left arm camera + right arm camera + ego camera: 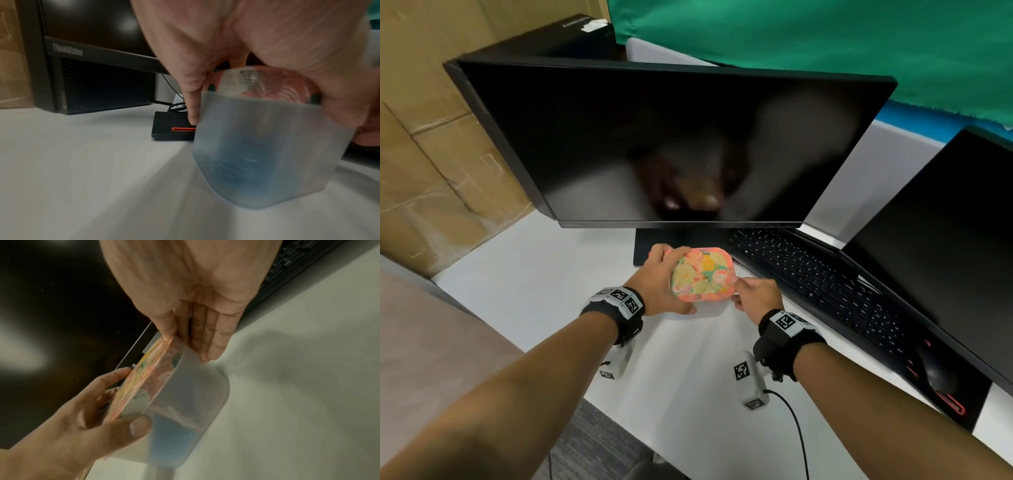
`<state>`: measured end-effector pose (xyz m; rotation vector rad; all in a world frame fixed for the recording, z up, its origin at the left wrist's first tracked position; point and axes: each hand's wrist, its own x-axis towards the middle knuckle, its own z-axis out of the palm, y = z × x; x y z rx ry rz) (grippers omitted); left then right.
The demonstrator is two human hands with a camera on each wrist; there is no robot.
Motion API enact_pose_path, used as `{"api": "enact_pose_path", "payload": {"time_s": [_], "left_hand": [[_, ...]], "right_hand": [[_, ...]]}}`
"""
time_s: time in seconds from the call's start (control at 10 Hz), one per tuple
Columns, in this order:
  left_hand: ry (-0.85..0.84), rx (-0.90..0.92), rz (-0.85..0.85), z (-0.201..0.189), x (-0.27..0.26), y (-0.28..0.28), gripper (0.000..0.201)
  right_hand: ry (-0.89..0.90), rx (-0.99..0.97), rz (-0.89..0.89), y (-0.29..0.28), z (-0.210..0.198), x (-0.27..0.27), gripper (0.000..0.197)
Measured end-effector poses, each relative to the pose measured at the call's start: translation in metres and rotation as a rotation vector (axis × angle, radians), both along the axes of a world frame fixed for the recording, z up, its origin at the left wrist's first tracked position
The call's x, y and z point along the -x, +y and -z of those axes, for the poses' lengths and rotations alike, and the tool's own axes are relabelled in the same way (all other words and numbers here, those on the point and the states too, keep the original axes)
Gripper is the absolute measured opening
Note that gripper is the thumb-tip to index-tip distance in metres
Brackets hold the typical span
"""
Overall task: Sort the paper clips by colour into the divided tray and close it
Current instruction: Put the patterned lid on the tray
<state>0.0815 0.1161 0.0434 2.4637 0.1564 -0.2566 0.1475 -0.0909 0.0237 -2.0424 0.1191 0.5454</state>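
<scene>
The divided tray (709, 303) is a frosted box capped by a pink floral lid (702, 274), tilted just above the white desk (688, 377) in front of the monitor base. My left hand (654, 281) grips its left end, thumb on the near wall, fingers over the far edge. My right hand (753, 294) pinches the near right corner: thumb on the lid rim, straight fingers (209, 353) along the wall. Through the tray wall (267, 146) a blurred mass of blue clips (236, 170) shows, also visible as blue clips (172, 439) near my left thumb (131, 430). Other clips are hidden.
A large dark monitor (671, 144) stands right behind the tray on a black base (650, 243). To the right lie a black keyboard (808, 274), a mouse (938, 373) and a second screen (945, 240). Cardboard boxes (431, 154) stand at the left.
</scene>
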Motion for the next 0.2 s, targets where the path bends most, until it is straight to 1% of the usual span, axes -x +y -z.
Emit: {"api": "enact_pose_path", "payload": {"time_s": [0.1,0.2], "left_hand": [[-0.012,-0.078,0.0,0.0,-0.002,-0.006,0.117],[0.031,-0.194,0.018,-0.005,0.002,-0.01,0.125]], "right_hand": [[-0.005,0.009,-0.015,0.001,-0.004,0.0,0.028],[-0.05,0.053,-0.048,0.001,-0.022,0.013,0.029]]}}
